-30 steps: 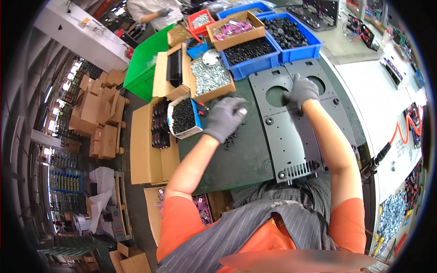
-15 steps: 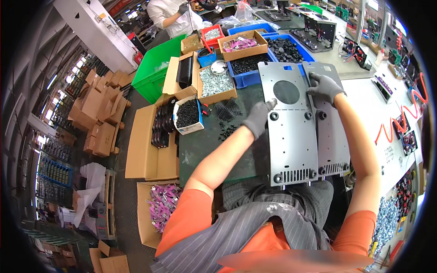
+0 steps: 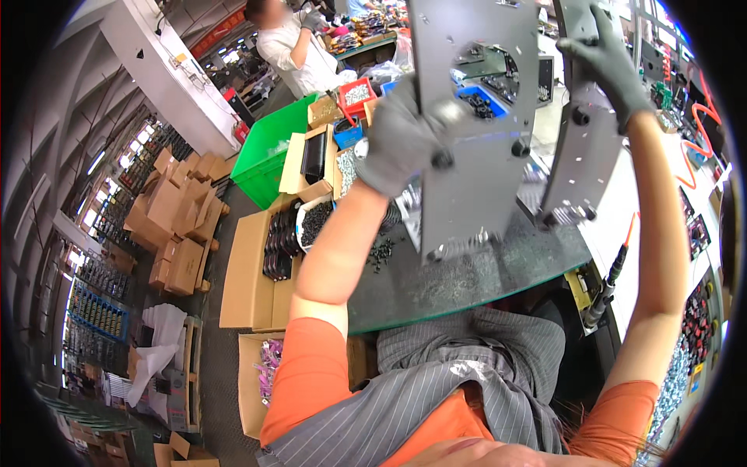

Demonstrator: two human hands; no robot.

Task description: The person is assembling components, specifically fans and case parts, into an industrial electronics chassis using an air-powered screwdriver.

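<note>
- Stacked cardboard boxes [image 3: 175,198]: on the floor, well left of the table [image 3: 467,286].
- Open cardboard box [image 3: 240,268], black parts inside: just beside the table's left side.
- Smaller cardboard box [image 3: 250,395], purple parts inside: low, by the table's near left corner.
- Green bin [image 3: 268,165]: beyond the table's far left side.
- White box [image 3: 313,222], filled with black screws: at the table's left edge.
- Loose black screws [image 3: 380,253]: scattered on the table's left part.
- Left hand [image 3: 398,140], grey glove: closed on the left plate's left edge, above the table.
- Left plate [image 3: 475,187], grey, one large round hole: held raised over the table's middle.
- Right plate [image 3: 580,159], grey: tilted, over the table's right part; contact below unclear.
- Right hand [image 3: 611,66], grey glove: fingers spread, holding the right plate's upper part, above the table.
- Orange coiled hose [image 3: 695,128]: right of the table.
</note>
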